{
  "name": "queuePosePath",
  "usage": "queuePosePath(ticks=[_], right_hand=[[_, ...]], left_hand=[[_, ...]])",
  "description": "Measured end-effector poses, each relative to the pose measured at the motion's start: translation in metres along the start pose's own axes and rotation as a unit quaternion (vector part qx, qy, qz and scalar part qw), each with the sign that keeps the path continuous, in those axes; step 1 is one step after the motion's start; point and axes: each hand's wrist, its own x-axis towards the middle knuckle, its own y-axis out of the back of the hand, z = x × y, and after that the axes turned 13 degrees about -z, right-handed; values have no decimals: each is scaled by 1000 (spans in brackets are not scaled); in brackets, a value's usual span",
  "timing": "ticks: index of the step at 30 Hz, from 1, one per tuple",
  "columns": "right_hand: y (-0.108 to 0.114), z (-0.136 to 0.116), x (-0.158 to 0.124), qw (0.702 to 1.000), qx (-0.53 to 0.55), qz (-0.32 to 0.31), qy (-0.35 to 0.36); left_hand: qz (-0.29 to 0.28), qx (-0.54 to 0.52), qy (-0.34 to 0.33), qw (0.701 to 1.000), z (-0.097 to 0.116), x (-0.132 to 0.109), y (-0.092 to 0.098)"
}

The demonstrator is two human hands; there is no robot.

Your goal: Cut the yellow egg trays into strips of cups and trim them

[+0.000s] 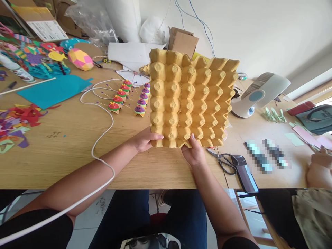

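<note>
White cable (31, 226) in the foreground, looping across the worktop (64, 162) past the left forearm. Beyond it, both hands hold one egg tray (190, 98) upright above the near part of the worktop, bumpy face toward the viewer. The left hand (144, 140) has its grip on the lower left corner, thumb laid on the front; the right hand (194, 152) pinches the lower edge right of it, thumb forward. The remaining fingers are mostly hidden.

State of the work, as judged from the view: two painted strips, one red and green (120, 97), one purple (142, 99), stand on the worktop behind and look largely finished, while the egg tray seems whole, with no painting like theirs. Scissors (220, 156) lie unused to its right, beside a phone (247, 178).

Appearance of the egg tray: dull yellow, matte, apparently moulded pulp; blunt pegs in even rows and columns, rough at the tips; outline scalloped, zigzag toward the right side.
</note>
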Motion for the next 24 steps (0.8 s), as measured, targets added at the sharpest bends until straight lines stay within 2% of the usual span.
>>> queuePosePath(ticks=[8,18,24], right_hand=[[-1,0,-1,1000,-4,-15,-3],[-3,-1,-1,1000,0,-3,-2],[-2,-2,-2,1000,-7,-12,-1]], left_hand=[[-19,0,-4,1000,0,0,0],[-20,6,-6,1000,8,1,-11],[-21,7,-2,1000,6,-1,-6]])
